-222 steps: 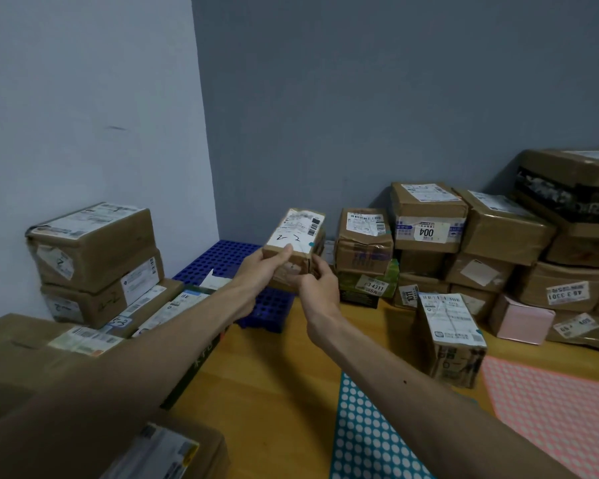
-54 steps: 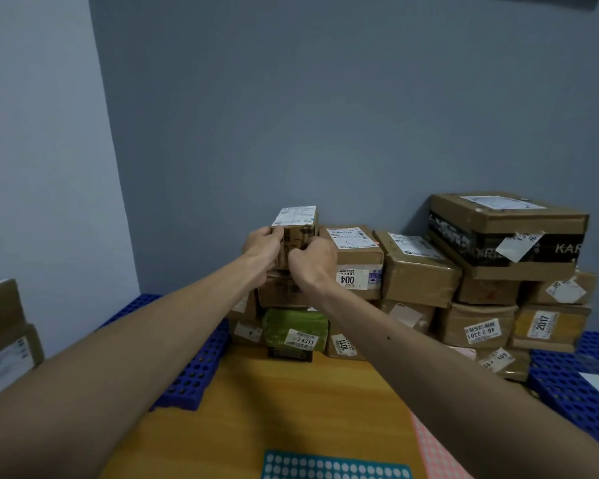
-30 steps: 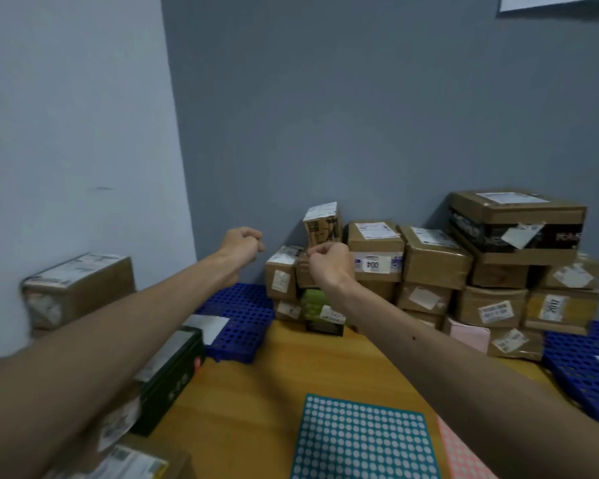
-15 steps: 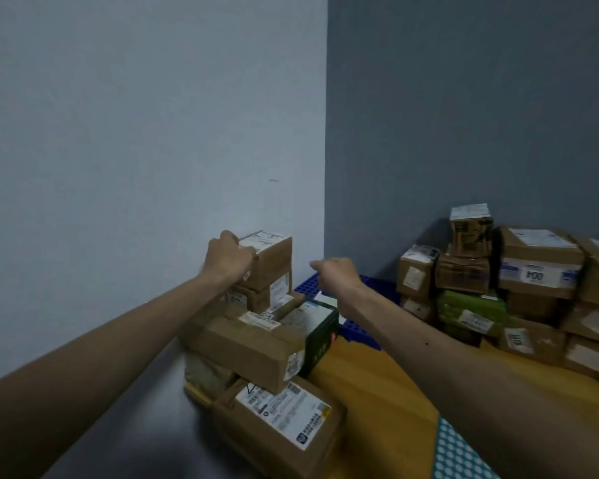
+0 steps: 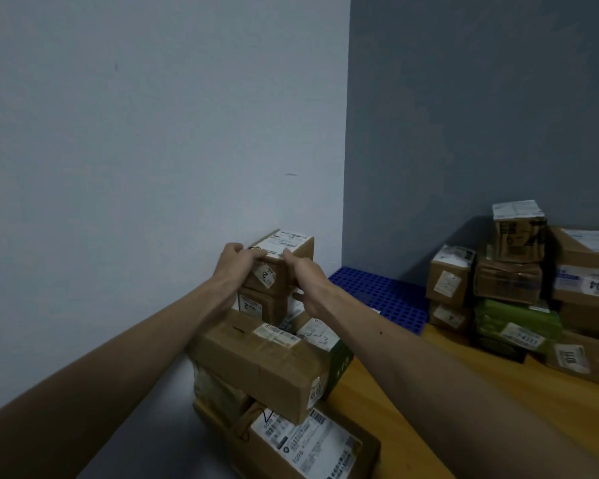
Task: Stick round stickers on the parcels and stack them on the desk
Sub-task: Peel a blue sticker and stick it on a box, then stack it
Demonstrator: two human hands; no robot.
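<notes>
Top parcel [image 5: 280, 267]: is held on left stack [image 5: 263, 364].
Left hand [image 5: 236, 263]: is curled round it.
Right hand [image 5: 306, 275]: is curled round it.

The room is dim, with cool, soft light: the left wall [image 5: 135, 150] looks pale, the back wall [image 5: 481, 115] is a darker grey, and a broad soft shadow lies on it behind the stacked parcels [image 5: 519, 271]. The white label [image 5: 286, 242] on the top parcel [image 5: 284, 273] stands out bright, but small print on all labels is blurred. Near the bottom edge the left forearm [image 5: 101, 375] and the right forearm [image 5: 446, 392] are dark, a little smeared and stretched wide by the lens.
</notes>
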